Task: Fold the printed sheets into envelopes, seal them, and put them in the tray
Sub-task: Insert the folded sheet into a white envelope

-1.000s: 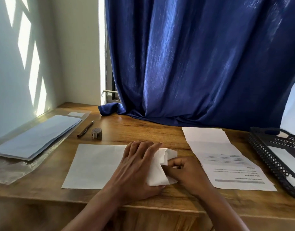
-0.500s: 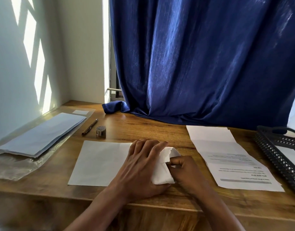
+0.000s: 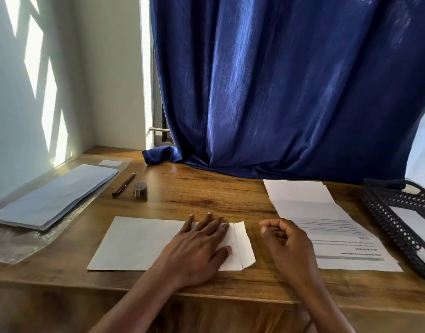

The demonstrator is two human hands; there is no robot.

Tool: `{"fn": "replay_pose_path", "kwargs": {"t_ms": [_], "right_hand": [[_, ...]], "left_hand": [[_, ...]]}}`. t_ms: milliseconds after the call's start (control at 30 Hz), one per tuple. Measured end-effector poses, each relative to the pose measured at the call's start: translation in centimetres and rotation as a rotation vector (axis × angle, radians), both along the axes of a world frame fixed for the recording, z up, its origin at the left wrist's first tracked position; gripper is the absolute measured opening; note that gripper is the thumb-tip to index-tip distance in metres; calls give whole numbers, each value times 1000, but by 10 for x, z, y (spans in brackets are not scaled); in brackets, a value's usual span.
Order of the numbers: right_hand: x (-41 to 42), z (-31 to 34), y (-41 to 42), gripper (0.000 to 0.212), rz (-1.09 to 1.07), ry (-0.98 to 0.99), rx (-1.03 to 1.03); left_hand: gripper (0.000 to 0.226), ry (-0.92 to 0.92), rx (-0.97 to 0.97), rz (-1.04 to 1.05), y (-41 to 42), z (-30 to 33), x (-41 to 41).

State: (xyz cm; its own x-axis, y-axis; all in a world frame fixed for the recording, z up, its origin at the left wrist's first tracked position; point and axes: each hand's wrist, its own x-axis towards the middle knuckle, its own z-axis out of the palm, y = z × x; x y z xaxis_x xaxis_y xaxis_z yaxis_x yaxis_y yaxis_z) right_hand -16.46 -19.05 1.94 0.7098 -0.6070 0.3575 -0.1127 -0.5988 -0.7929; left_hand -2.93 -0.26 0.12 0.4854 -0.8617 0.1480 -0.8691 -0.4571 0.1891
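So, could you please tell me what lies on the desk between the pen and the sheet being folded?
In the head view, only the small tape roll stands between the pen and the sheet; otherwise bare wood.

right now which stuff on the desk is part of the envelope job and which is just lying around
Part of the job:
folded sheet under the left hand
printed sheet
black mesh tray
stack of pale blue paper
tape roll

Just lying about:
pen
blue curtain
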Motion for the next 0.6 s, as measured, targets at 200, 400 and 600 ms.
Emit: {"fn": "replay_pose_path", "kwargs": {"t_ms": [200,400,600], "right_hand": [[-2,-12,2,34,21,365,-403],[3,-11,8,41,329,428,-485],[2,-12,8,43,418,482,-518]], "left_hand": [[61,-31,39,-4,-2,-5,5],[65,-8,-11,4,0,-5,2],[59,9,-12,-2,-1,-1,0]]}}
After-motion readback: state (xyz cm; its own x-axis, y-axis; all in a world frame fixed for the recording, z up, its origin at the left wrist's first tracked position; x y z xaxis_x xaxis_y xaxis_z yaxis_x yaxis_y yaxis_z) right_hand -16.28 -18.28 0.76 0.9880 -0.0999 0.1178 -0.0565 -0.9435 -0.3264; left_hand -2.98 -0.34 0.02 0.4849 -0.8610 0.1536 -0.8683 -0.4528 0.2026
